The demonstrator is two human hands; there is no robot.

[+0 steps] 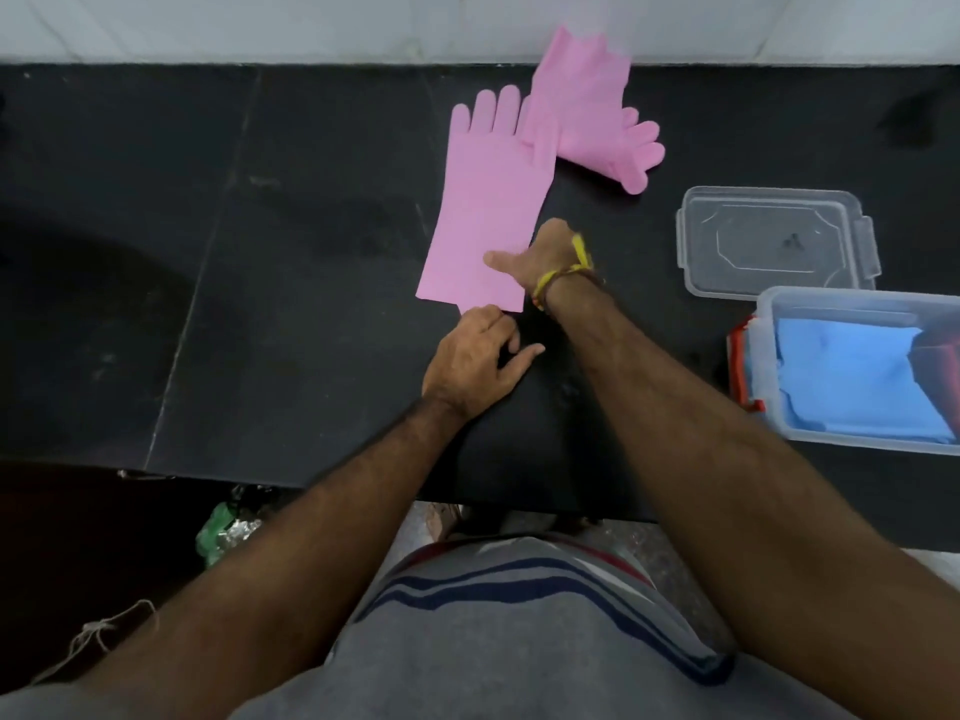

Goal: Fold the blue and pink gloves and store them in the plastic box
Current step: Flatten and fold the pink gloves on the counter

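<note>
A pink glove (pixel 485 210) lies flat on the black counter (pixel 260 252), fingers pointing away from me. Its cuff edge is under the fingertips of my left hand (pixel 475 358), and my right hand (pixel 540 257) grips the cuff's right edge, thumb on top of the glove. A second pink glove (pixel 592 116) lies crumpled behind it, its cuff against the wall. The clear plastic box (pixel 769 356) stands at the right edge with folded blue gloves (pixel 852 387) inside.
The box's clear lid (pixel 779 241) lies on the counter behind the box. A white tiled wall (pixel 311 23) borders the counter's far side. A green bundle (pixel 223 530) sits on the floor below the counter's front edge.
</note>
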